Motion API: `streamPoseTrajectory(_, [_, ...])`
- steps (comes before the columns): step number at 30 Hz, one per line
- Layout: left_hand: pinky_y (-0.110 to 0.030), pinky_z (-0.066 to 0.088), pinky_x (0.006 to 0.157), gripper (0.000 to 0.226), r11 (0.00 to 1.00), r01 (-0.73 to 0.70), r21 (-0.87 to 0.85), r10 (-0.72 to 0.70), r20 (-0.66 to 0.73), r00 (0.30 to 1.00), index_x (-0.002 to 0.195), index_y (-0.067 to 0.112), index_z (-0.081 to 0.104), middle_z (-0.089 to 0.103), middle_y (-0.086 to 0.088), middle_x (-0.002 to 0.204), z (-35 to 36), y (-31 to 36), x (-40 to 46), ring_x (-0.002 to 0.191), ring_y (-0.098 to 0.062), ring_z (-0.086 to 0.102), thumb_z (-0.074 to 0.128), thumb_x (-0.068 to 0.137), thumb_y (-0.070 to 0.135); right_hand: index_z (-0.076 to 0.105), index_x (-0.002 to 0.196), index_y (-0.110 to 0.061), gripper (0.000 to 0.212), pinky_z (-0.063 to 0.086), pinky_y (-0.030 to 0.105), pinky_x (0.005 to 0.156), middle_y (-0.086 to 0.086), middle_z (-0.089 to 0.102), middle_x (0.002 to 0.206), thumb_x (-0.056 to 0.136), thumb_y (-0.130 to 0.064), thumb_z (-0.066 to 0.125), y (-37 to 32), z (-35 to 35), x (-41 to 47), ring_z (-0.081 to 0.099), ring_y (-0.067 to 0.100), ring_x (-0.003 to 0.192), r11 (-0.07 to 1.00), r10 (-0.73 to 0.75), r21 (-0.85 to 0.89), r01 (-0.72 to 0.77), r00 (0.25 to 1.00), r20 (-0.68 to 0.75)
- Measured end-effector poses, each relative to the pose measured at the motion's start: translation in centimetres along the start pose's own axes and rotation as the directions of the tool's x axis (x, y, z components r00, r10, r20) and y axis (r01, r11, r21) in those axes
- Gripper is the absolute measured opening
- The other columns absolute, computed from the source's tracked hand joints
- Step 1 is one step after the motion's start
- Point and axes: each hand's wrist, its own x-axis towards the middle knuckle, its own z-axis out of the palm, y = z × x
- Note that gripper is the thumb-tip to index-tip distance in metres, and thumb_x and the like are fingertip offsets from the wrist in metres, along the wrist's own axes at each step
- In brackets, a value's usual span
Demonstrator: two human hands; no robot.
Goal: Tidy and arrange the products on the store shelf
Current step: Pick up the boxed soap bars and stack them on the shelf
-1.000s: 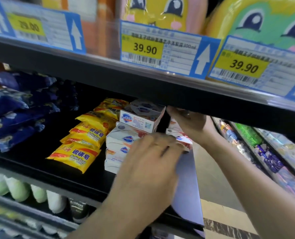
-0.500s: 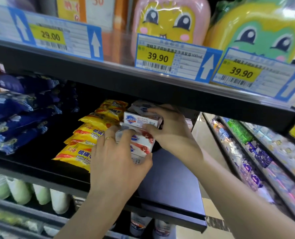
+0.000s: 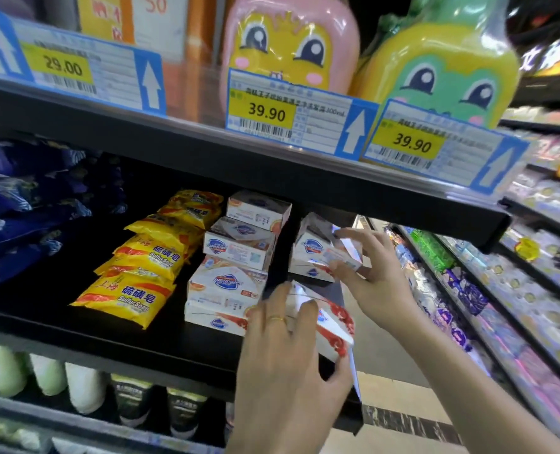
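Fingers of the left hand (image 3: 283, 347) are curled over a white cardboard soap box with red wave print (image 3: 326, 326), thumb under its lower right corner; a gold ring sits on one finger. The box is tilted, at the front right of the black metal shelf (image 3: 147, 350). Right hand (image 3: 375, 276): fingertips and thumb pinch a white-and-blue soap box (image 3: 324, 253) atop a small stack at the shelf's right end. Left of both hands, a row of stacked white soap boxes (image 3: 236, 267) runs front to back. Further left, overlapping yellow plastic sulfur soap packets (image 3: 137, 286). Blue-and-yellow price tags (image 3: 265, 113) read 39.90 above.
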Motion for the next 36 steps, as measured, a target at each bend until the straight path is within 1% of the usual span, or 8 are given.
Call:
streamPoseTrajectory(4, [-0.032,0.048,0.103,0.071,0.995,0.098,0.007,-0.098,0.103,0.990,0.135,0.038,0.038,0.035,0.001,0.152,3.4,1.1,1.3,0.133,-0.019,0.039,0.069,0.078,0.064,0.063,0.125,-0.031,0.036,0.044,0.023,0.104,-0.007,0.042,0.134,0.094,-0.015,0.073,3.1,-0.4,1.4,0.036,-0.002,0.114,0.986,0.068,-0.157,-0.061,0.997,0.043])
streamPoseTrajectory(8, [-0.035,0.053,0.100,0.077,0.984,0.158,0.081,-0.168,0.133,0.977,0.143,0.028,0.036,0.035,-0.005,0.152,6.3,0.6,3.9,0.128,-0.024,0.045,0.074,0.082,0.058,0.062,0.125,-0.034,0.036,0.034,0.000,0.079,-0.006,0.041,0.137,0.094,-0.019,0.074,5.2,0.8,3.3,0.045,0.008,0.116,0.962,0.103,-0.262,-0.077,0.991,0.087])
streamPoseTrajectory(12, [-0.037,0.054,0.100,0.084,0.963,0.229,0.139,-0.248,0.140,0.959,0.146,0.022,0.034,0.031,-0.010,0.153,8.5,0.0,5.6,0.128,-0.026,0.046,0.077,0.082,0.057,0.059,0.126,-0.038,0.035,0.050,0.023,0.091,-0.005,0.042,0.145,0.096,-0.025,0.071,6.6,2.7,5.4,0.047,0.018,0.129,0.954,0.141,-0.279,-0.107,0.985,0.103])
streamPoseTrajectory(15, [-0.036,0.055,0.094,0.082,0.958,0.234,0.165,-0.255,0.115,0.960,0.142,0.020,0.040,0.036,-0.010,0.147,9.5,-0.3,6.5,0.119,-0.025,0.050,0.078,0.080,0.058,0.057,0.133,-0.042,0.040,0.045,0.043,0.111,-0.006,0.048,0.149,0.096,-0.033,0.070,7.5,3.3,6.3,0.035,0.022,0.142,0.915,0.118,-0.396,-0.076,0.989,0.083])
streamPoseTrajectory(27, [-0.044,0.048,0.108,0.085,0.950,0.216,0.225,-0.256,0.168,0.952,0.148,0.019,0.028,0.028,-0.017,0.156,10.0,-0.4,8.2,0.135,-0.033,0.040,0.072,0.087,0.057,0.057,0.133,-0.042,0.042,0.050,0.042,0.106,-0.004,0.050,0.143,0.094,-0.035,0.071,7.3,3.0,7.1,0.040,0.024,0.138,0.903,0.152,-0.422,-0.083,0.980,0.132])
streamPoseTrajectory(30, [-0.046,0.038,0.119,0.079,0.963,0.175,0.206,-0.222,0.230,0.948,0.152,0.024,0.028,0.015,-0.014,0.165,7.6,0.4,7.6,0.148,-0.034,0.025,0.072,0.090,0.047,0.065,0.126,-0.032,0.032,0.054,0.018,0.086,-0.012,0.060,0.118,0.094,-0.032,0.068,5.8,2.9,7.4,0.059,0.020,0.115,0.929,0.111,-0.364,-0.073,0.990,0.084])
streamPoseTrajectory(32, [-0.042,0.044,0.112,0.061,0.983,0.098,0.156,-0.127,0.187,0.974,0.145,0.024,0.045,0.040,-0.011,0.156,4.9,1.0,6.9,0.140,-0.030,0.042,0.069,0.090,0.038,0.068,0.113,-0.028,0.018,0.048,0.006,0.066,-0.019,0.058,0.095,0.095,-0.028,0.067,4.2,2.9,7.8,0.065,0.014,0.097,0.965,0.086,-0.251,-0.080,0.996,0.012])
streamPoseTrajectory(36, [-0.044,0.055,0.086,0.040,0.976,-0.005,0.216,0.025,-0.090,0.996,0.119,0.023,0.070,0.071,-0.005,0.116,-0.4,-0.2,6.6,0.105,-0.029,0.062,0.070,0.081,0.036,0.069,0.112,-0.030,0.021,0.052,0.020,0.087,-0.009,0.070,0.107,0.094,-0.040,0.070,0.1,3.9,9.0,0.065,0.010,0.104,1.000,0.010,-0.027,-0.009,0.999,0.044])
